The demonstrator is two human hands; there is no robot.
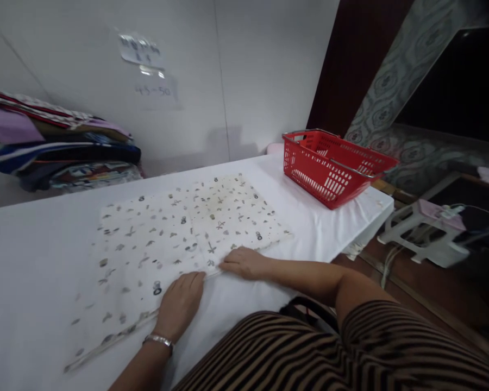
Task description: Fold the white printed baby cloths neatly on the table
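A white cloth with small grey and black prints (175,233) lies spread flat on the white-covered table (36,271). My left hand (180,305) rests on the cloth's near edge, fingers curled down onto the hem, a silver bracelet at the wrist. My right hand (243,263) lies just to its right on the same edge, fingers bent and pressing the fabric. The two hands almost touch at the hem.
A red plastic basket (334,165) stands at the table's far right corner. A stack of folded coloured fabrics (61,144) sits at the back left against the white wall. A white plastic stool (424,236) stands on the floor to the right.
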